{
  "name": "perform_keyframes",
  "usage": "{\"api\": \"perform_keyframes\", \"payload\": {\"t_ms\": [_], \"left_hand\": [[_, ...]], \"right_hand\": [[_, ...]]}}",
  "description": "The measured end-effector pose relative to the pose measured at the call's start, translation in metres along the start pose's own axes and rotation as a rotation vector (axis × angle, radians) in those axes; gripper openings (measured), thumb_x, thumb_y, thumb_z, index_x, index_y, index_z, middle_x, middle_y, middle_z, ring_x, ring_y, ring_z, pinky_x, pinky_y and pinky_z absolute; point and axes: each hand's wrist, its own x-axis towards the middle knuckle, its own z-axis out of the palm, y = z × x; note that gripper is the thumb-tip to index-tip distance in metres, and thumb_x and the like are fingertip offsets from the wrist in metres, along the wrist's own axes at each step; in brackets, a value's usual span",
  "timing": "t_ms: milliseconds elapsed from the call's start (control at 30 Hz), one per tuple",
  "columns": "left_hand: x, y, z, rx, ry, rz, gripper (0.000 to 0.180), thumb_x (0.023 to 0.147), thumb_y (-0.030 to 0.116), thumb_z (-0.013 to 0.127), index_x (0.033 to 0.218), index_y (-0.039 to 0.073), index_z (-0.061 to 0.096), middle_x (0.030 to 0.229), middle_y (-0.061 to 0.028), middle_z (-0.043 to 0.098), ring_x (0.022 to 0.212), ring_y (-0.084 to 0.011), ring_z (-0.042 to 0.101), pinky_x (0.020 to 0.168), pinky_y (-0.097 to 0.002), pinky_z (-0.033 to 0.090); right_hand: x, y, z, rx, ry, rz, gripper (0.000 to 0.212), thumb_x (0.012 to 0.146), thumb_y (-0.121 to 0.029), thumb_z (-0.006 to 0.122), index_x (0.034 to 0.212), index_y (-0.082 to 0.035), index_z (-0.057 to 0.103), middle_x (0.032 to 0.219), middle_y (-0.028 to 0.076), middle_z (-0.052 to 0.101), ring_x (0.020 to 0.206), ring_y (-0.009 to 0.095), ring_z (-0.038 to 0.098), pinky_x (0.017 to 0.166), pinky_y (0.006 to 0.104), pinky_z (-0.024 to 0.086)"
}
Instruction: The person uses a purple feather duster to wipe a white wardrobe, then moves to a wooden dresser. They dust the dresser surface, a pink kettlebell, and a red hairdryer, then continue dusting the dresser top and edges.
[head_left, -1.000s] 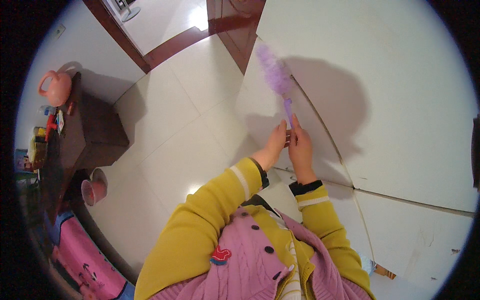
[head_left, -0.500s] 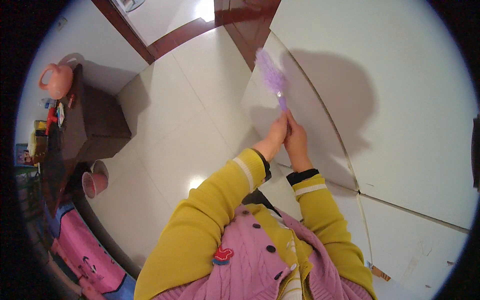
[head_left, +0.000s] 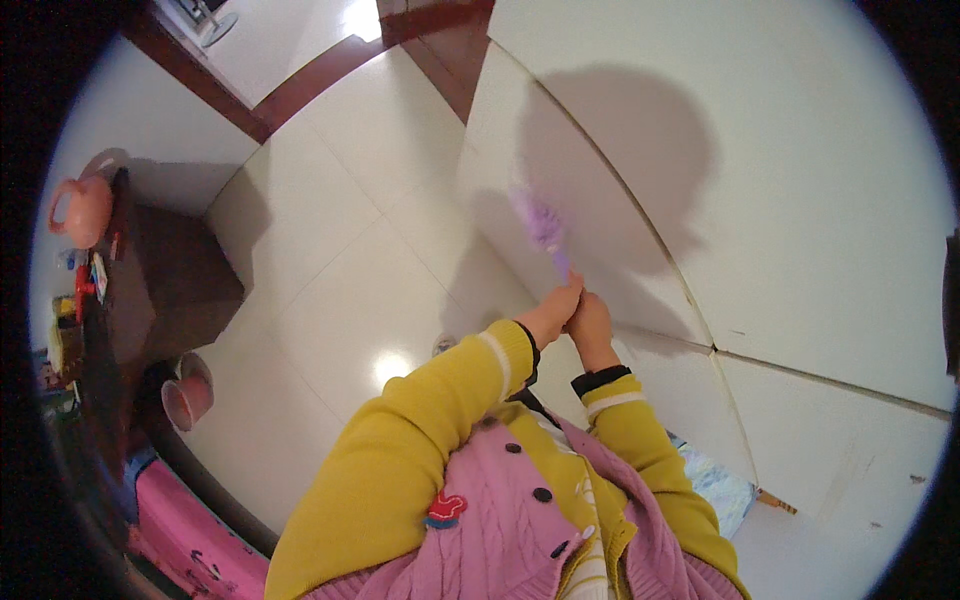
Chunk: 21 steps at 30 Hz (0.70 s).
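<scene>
Both my hands are together on the handle of a fluffy lilac duster (head_left: 545,222). My left hand (head_left: 550,312) has its fingers wrapped round the handle. Pressed against it, my right hand (head_left: 592,322) is also closed on the lower handle, most of which the fingers hide. The fluffy head points away from me, smeared by motion. It is in front of a white cabinet front (head_left: 500,130); whether it touches the surface I cannot tell.
White panels (head_left: 800,200) with dark seams fill the right side. At left stands a dark wooden desk (head_left: 180,270) bearing a pink watering can (head_left: 85,212) and small items. Beside it are a pink bin (head_left: 187,395) and a pink-and-blue cloth (head_left: 195,525). A reddish-brown doorway frame (head_left: 290,105) lies ahead.
The duster and both hands have come down, closer to my body, and its fluffy head is now blurred. My view has shifted slightly, with the desk lower and farther left.
</scene>
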Motion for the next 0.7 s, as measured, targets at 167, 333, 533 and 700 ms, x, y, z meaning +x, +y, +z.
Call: {"api": "perform_keyframes", "payload": {"t_ms": [167,333,533,700], "left_hand": [[0.007,-0.021,0.001,0.064,-0.005,0.03,0.056,0.1,0.059,0.043,0.111,0.007,0.06,0.102,-0.0041,0.061,0.095,-0.0188,0.055,0.082,-0.0399,0.05],[0.018,-0.046,-0.003,0.083,-0.05,0.042,0.051,0.1,0.057,0.043,0.108,0.01,0.061,0.102,-0.0042,0.061,0.094,-0.0182,0.055,0.079,-0.0393,0.049],[0.021,-0.065,-0.005,0.137,-0.061,-0.025,0.05,0.1,0.057,0.041,0.107,0.011,0.061,0.102,-0.0044,0.061,0.094,-0.0183,0.055,0.079,-0.0399,0.049],[-0.004,-0.068,-0.001,0.174,-0.149,-0.095,0.054,0.1,0.056,0.04,0.118,0.008,0.057,0.113,-0.0082,0.06,0.104,-0.0231,0.056,0.087,-0.0434,0.048]], "right_hand": [[-0.017,0.008,0.005,-0.097,0.119,-0.102,0.026,0.089,-0.026,0.059,0.09,-0.001,0.066,0.078,0.021,0.067,0.069,0.04,0.065,0.06,0.0481,0.049],[-0.031,0.022,0.015,-0.073,0.127,-0.043,0.021,0.084,-0.021,0.065,0.093,-0.002,0.067,0.084,0.022,0.068,0.077,0.041,0.065,0.064,0.0481,0.05],[-0.052,0.026,0.02,-0.083,0.13,0.005,0.028,0.092,-0.026,0.057,0.107,-0.004,0.067,0.084,0.021,0.068,0.075,0.037,0.067,0.063,0.0485,0.051],[-0.067,0.03,0.016,0.043,0.007,0.222,0.028,0.093,-0.026,0.056,0.11,-0.007,0.068,0.083,0.021,0.068,0.075,0.037,0.067,0.063,0.0472,0.051]]}}
